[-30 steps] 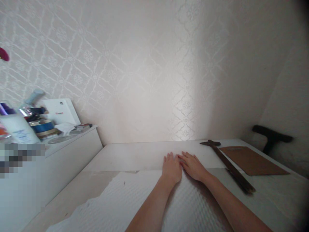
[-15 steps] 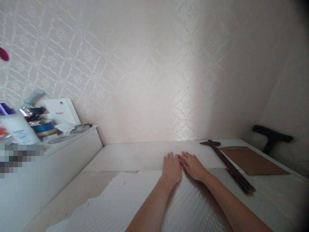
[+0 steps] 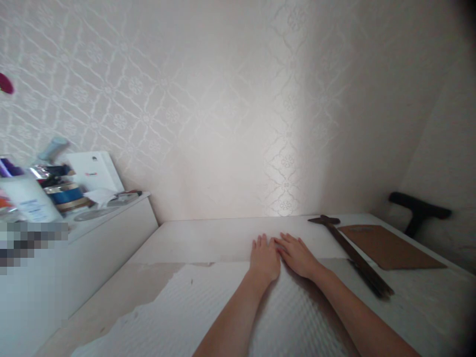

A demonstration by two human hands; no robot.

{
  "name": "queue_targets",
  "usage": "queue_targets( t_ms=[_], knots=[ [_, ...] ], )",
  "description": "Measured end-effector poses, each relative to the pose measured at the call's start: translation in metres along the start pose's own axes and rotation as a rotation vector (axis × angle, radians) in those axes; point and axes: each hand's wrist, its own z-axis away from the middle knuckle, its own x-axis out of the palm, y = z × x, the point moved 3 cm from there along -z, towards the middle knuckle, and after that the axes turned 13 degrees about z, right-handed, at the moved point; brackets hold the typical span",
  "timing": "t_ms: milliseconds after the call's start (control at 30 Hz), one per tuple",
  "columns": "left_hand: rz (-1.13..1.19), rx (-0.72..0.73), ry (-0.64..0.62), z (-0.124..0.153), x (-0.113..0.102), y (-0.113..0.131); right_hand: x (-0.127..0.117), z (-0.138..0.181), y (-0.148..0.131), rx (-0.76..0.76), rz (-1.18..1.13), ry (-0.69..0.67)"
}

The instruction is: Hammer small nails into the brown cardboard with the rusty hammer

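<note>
My left hand (image 3: 265, 259) lies palm down at the far end of a white, dimpled sheet (image 3: 186, 307), its fingers stretched onto the white board (image 3: 208, 240) by the wall. Beside it my right hand (image 3: 297, 255) rests the same way, fingers extended and angled left. The two hands almost meet at the index fingers and thumbs. Nothing shows in either one, though the palms are hidden. The sheet has a ragged left edge and runs under both forearms toward me.
On the right are a hammer (image 3: 345, 248), a thin dark tool (image 3: 364, 277) beside its handle, and a brown sheet (image 3: 390, 248). A black T-shaped handle (image 3: 420, 208) stands past the edge. Left, a white cabinet (image 3: 111, 258) carries a white bottle (image 3: 31, 198) and a white box (image 3: 92, 171).
</note>
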Motion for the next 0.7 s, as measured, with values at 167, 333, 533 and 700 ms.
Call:
queue_targets(
  t_ms=[167,333,533,700],
  knots=[
    [-0.007,0.005,0.005,-0.0007,0.0013,-0.0012,-0.0012,0.0005,-0.0005,-0.001,0.004,0.001],
    [-0.018,0.006,0.007,-0.0007,0.0014,-0.0012,-0.0025,0.0011,-0.0009,-0.003,0.004,-0.013],
    [-0.010,-0.007,0.000,0.0002,0.0001,-0.0001,-0.0019,0.0016,-0.0009,-0.005,0.001,-0.004],
    [-0.013,0.005,0.004,0.0005,-0.0001,0.0002,-0.0014,0.0008,-0.0006,-0.003,-0.008,-0.011]
  ],
)
